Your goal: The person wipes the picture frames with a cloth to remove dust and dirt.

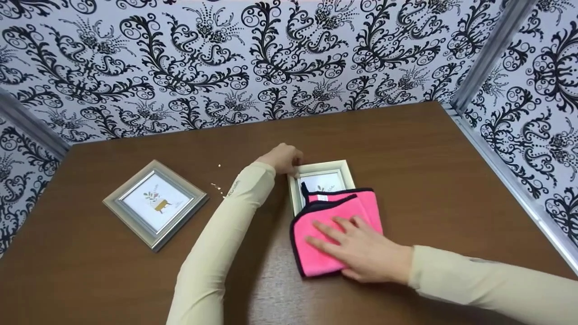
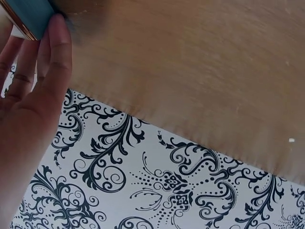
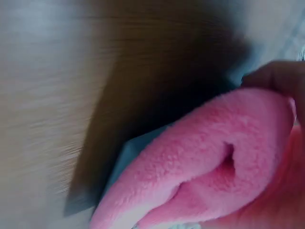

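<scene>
My left hand grips the top left corner of a pale cream picture frame. In the left wrist view, the fingers hold the frame's edge. A pink cloth with black edging lies folded over the lower part of that frame, hiding it. My right hand presses on the cloth with its fingers spread. Up close in the right wrist view, the fluffy cloth bulges in a fold beside the hand, and a strip of the frame shows under it.
Left of my left arm, a silvery picture frame with a plant print lies flat on the brown table. Small white crumbs are scattered near the left sleeve. Patterned black-and-white walls stand behind and at the sides.
</scene>
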Available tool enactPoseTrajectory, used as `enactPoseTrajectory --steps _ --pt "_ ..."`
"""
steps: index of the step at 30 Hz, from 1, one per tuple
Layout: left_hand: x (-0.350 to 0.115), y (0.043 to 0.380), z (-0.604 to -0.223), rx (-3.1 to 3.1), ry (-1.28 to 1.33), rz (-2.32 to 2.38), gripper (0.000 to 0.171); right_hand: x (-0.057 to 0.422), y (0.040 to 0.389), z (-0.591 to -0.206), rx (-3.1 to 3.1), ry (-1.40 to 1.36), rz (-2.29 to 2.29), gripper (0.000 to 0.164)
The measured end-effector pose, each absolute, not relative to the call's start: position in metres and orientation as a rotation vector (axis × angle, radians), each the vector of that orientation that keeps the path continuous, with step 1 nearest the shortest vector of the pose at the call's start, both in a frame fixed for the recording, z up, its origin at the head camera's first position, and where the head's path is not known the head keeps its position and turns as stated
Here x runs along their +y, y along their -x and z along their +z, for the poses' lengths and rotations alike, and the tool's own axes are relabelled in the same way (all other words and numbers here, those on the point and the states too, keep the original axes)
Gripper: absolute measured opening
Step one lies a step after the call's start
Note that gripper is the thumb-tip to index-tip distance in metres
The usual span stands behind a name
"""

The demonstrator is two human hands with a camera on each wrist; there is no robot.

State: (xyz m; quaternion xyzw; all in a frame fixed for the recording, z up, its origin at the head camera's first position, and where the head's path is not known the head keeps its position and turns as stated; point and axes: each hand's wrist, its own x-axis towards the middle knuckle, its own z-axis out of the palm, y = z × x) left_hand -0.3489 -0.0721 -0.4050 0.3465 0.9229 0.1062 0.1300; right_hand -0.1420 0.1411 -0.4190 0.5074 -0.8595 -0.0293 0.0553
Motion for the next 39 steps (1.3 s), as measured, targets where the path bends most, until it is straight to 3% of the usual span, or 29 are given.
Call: enactPoseTrajectory --steps 8,21,25,34,39 --pt "-0.074 0.350 -0.406 2.726 -0.952 0.340 0.018 0.115 0.162 -0.408 -2.838 -1.439 -0.065 0.063" --pt "-0.071 0.348 -0.406 2.778 -0.958 0.335 0.012 0.090 0.211 -0.400 -3.149 -1.143 0.130 0.059" --pt "-0.070 0.347 -0.406 2.773 -0.949 0.342 0.012 0.090 0.202 -0.396 -3.175 -1.175 0.147 0.057" --pt "-0.072 0.348 -0.406 2.740 -0.917 0.375 0.021 0.101 0.145 -0.392 -3.120 -1.337 -0.015 0.055" --pt "-0.072 0.348 -0.406 2.739 -0.909 0.381 0.021 0.097 0.150 -0.393 -3.110 -1.322 -0.025 0.053"
